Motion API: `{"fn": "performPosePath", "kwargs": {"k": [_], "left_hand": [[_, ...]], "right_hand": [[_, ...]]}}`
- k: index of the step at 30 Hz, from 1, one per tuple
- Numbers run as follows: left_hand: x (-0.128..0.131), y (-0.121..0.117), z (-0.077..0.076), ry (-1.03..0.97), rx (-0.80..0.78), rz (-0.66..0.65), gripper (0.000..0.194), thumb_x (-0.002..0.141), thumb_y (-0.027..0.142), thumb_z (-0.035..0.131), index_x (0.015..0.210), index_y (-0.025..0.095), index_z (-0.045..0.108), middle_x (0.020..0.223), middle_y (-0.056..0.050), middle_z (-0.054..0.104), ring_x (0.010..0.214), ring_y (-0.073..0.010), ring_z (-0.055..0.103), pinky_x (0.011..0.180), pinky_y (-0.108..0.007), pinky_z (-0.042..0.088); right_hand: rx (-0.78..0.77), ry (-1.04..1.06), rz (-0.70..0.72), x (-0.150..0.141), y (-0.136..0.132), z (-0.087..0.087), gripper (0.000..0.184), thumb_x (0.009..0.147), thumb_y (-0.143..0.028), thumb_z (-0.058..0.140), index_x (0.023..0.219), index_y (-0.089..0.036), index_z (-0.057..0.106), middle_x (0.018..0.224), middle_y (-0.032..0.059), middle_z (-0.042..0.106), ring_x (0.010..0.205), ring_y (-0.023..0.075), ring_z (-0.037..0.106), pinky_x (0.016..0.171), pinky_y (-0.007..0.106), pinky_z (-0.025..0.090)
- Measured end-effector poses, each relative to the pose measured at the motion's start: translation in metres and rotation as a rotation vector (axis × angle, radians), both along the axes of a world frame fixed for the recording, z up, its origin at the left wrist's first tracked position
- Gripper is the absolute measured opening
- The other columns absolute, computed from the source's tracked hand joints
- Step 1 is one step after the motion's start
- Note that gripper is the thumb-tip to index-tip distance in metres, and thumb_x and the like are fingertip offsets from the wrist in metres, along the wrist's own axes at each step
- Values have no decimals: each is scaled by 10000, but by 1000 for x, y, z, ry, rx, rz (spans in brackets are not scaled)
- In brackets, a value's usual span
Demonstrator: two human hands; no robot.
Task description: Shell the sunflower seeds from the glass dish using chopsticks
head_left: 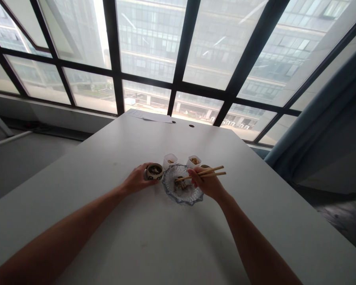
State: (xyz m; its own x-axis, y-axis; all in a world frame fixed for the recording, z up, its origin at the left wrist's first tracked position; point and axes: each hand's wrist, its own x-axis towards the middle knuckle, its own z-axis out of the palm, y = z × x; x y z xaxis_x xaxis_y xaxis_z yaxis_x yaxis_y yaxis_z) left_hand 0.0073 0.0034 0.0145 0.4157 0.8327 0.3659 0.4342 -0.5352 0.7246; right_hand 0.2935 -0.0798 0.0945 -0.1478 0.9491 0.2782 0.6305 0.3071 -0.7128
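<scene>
My left hand [138, 179] is curled round a small patterned ceramic cup [154, 171] with dark bits inside, standing on the white table [154, 237]. My right hand [207, 183] grips a pair of wooden chopsticks [202, 173], whose tips reach down into a scalloped clear glass dish [181, 185] holding small dark pieces. The dish sits between my hands. Just behind it stand two small clear cups, one on the left [169, 160] and one on the right [194, 161], each with light brown bits in it.
Papers [151, 115] lie at the table's far edge beside a small dark cable hole [191, 126]. Large black-framed windows [178, 71] fill the background. A blue curtain [323, 114] hangs at the right. The table drops off to grey floor on both sides.
</scene>
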Motion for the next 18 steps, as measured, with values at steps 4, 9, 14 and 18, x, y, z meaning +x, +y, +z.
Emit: {"fn": "performPosePath", "kwargs": {"k": [4,9,14,18], "left_hand": [[0,0,0,0,0,8,683,707,532,792,1290,235,596,1240,-106,700,1139,-317,658,986,-470,534],[-1,0,0,20,4,2,678,720,540,781,1291,230,588,1247,-102,694,1149,-310,654,997,-464,529],[-1,1,-1,21,4,11,680,717,543,779,1289,224,592,1235,-105,694,1143,-312,653,999,-469,523],[0,3,-5,35,10,25,713,710,570,777,1307,235,577,1265,-118,681,1179,-335,635,1029,-502,501]], "right_hand": [[32,15,6,2,-2,0,592,921,-731,442,636,-216,512,539,29,617,445,143,572,424,231,429],[48,35,-7,5,0,-1,590,934,-719,436,649,-211,528,533,31,613,429,143,572,412,234,416],[52,8,74,4,-2,1,561,951,-663,472,624,-210,522,531,28,601,445,142,561,432,240,421],[52,28,104,1,-4,1,553,947,-632,509,591,-208,515,514,25,596,440,138,550,441,245,425]]}}
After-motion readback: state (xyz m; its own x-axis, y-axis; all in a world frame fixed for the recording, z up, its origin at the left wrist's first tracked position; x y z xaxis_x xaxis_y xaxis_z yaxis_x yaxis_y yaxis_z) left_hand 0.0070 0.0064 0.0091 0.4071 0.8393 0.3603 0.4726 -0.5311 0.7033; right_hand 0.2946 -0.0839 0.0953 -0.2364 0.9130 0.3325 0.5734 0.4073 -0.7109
